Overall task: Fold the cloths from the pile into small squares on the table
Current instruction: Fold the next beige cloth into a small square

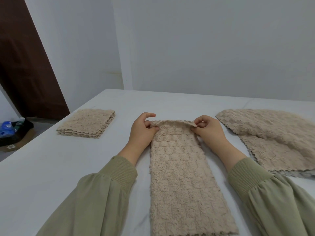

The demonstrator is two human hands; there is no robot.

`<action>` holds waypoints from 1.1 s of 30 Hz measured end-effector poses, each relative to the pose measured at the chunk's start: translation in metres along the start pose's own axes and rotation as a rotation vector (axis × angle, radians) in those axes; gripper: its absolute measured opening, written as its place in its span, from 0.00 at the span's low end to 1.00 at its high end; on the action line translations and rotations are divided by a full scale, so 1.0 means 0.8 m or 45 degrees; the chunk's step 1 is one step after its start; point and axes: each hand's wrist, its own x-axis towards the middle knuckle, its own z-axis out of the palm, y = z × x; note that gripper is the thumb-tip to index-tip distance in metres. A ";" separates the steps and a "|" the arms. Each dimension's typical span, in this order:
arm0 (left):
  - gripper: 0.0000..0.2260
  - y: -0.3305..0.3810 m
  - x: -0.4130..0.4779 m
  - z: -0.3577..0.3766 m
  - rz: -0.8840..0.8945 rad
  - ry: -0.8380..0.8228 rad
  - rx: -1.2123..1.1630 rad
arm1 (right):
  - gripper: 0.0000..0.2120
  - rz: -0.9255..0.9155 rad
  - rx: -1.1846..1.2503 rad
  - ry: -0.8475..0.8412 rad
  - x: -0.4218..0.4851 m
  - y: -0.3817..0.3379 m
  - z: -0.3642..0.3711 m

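Now L hand (142,131), R hand (210,132) pinch cloth (177,176) corners.

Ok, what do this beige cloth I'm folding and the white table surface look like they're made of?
The cloth is probably plush microfibre or fleece with a matte finish: it has a fluffy, nubby pile in a raised grid and a scalloped edge. The table surface looks like a smooth, matte white fabric covering, going by its soft rounded edge and faint creases, though the fibre can't be told.

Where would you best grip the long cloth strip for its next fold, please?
At its two far corners, one from each side: the cloth strip lies flat and narrow, and the left hand and right hand pinch that lifted edge.
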 end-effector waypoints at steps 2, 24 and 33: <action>0.18 0.000 0.001 -0.001 -0.006 -0.018 0.005 | 0.12 0.027 0.119 -0.035 -0.001 0.000 -0.001; 0.21 0.006 -0.003 -0.002 -0.002 -0.107 -0.182 | 0.05 0.115 0.421 -0.203 -0.005 -0.018 -0.015; 0.19 0.007 -0.004 -0.002 0.031 -0.068 -0.150 | 0.07 0.299 0.599 -0.194 -0.005 -0.013 -0.013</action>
